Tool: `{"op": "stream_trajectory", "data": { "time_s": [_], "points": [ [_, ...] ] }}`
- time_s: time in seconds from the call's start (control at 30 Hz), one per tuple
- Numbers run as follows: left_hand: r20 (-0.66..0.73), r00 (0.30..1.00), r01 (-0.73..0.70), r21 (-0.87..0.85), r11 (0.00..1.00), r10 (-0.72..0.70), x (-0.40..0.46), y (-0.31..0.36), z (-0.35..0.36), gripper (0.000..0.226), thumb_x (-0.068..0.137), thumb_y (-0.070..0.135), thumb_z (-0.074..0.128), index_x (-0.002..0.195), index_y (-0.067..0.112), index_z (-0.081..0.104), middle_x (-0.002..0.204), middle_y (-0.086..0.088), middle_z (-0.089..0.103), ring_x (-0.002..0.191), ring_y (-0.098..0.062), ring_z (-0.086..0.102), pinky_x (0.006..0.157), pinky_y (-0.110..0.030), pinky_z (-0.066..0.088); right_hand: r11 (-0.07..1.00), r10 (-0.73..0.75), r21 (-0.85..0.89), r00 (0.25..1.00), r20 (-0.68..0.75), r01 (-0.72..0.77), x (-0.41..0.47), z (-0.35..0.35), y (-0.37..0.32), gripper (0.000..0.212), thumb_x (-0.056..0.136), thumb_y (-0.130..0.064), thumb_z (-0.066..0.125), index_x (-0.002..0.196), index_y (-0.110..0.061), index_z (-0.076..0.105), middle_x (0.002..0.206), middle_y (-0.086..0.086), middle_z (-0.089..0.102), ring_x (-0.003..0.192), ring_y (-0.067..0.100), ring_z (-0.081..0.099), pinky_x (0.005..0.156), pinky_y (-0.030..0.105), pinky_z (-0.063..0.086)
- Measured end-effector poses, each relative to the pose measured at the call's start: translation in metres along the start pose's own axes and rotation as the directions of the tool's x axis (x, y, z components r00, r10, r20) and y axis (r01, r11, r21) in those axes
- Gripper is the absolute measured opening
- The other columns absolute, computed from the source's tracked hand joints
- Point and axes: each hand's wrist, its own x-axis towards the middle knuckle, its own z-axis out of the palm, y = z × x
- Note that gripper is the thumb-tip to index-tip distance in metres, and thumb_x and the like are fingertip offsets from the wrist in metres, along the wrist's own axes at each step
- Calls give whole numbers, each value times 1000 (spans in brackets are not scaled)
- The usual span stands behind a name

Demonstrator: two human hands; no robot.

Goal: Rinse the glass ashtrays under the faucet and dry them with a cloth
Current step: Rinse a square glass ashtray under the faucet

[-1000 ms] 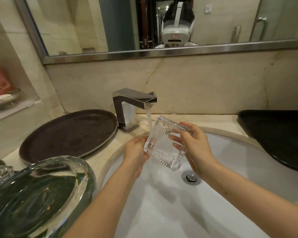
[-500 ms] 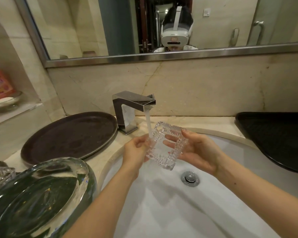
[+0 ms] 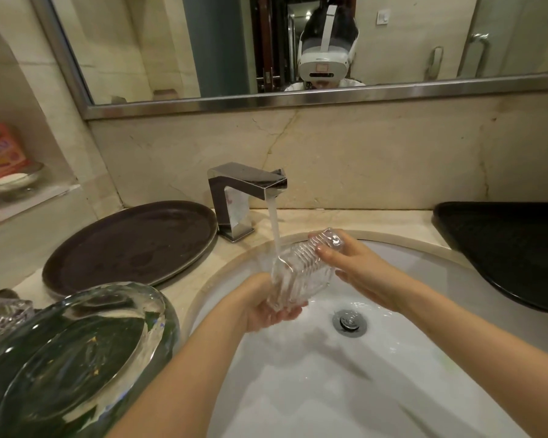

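A square, ribbed glass ashtray [image 3: 301, 273] is held tilted on edge over the white sink basin [image 3: 456, 311], with water from the chrome faucet [image 3: 244, 197] running onto its upper left side. My left hand [image 3: 266, 308] cups its lower corner from below. My right hand [image 3: 355, 267] grips its upper right edge, fingers over the top. A large round glass ashtray [image 3: 76, 352] sits on the counter at the lower left, and part of another ribbed glass piece [image 3: 0, 311] shows at the left edge. No cloth is in view.
A round dark brown tray [image 3: 133, 245] lies on the counter left of the faucet. A black tray [image 3: 513, 248] sits at the right. The drain [image 3: 348, 320] is in the basin's middle. A wall niche at the left holds a soap dish [image 3: 13, 181]. A mirror hangs above.
The ashtray has been turned from facing me to edge-on and lowered a little under the stream. My left hand shifted beneath it; my right hand moved to its top right edge.
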Motion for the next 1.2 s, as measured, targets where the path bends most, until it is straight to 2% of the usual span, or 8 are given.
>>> {"op": "stream_trajectory", "data": {
  "time_s": [0.13,0.23,0.33,0.53,0.6,0.73,0.97,1.2],
  "points": [
    [24,1000,12,-25,1000,-11,-8,4,3,62,97,53,32,105,-1,60,97,-19,67,52,-18,65,41,-20,51,996,72,59,979,-190,-62,5,3,7,71,71,-56,56,125,-10,46,98,-5,53,84,14,54,89,40,45],
    [-37,999,-31,70,997,34,-6,3,5,77,85,72,32,109,3,55,105,-15,61,74,-20,61,44,-20,49,977,189,136,965,-181,-166,9,9,17,60,86,-51,53,127,-7,45,89,-7,46,79,11,47,69,33,46],
    [-87,983,-160,57,986,164,1,4,4,60,84,65,42,110,12,52,94,-5,53,82,-17,52,69,-29,47,932,276,282,951,-142,-228,6,14,19,32,95,-40,46,99,-9,54,77,1,48,69,15,52,61,37,49],
    [-172,915,-359,73,931,366,5,4,0,23,84,33,66,98,14,64,75,0,71,75,-16,64,74,-32,55,828,357,477,933,-42,-295,1,18,21,27,96,-32,47,90,-8,57,64,4,65,67,23,62,74,46,55],
    [-193,917,-348,44,937,350,5,2,0,36,83,37,67,113,17,62,93,-6,70,82,-20,65,71,-33,56,853,315,445,949,-21,-273,1,20,22,15,94,-23,52,93,-8,57,72,4,69,72,23,65,79,46,55],
    [-212,930,-297,46,954,300,0,2,2,33,91,42,56,114,19,55,78,-1,60,64,-13,57,45,-21,49,833,296,502,954,-45,-235,3,20,29,7,89,-5,56,95,-1,57,88,13,65,75,23,65,68,36,59],
    [-196,879,-266,555,788,434,13,-8,4,60,90,64,34,128,21,50,91,1,55,78,-18,60,71,-29,53,739,230,656,973,-28,-156,14,15,31,25,92,-27,48,96,-4,58,74,6,72,65,13,70,55,25,56],
    [-20,926,-325,463,824,376,7,-3,-1,30,91,55,47,80,33,64,99,5,65,99,-18,59,80,-31,48,797,156,576,983,98,-184,4,29,25,28,85,-8,51,111,-2,59,105,11,67,87,25,65,81,35,54]
  ]
}}
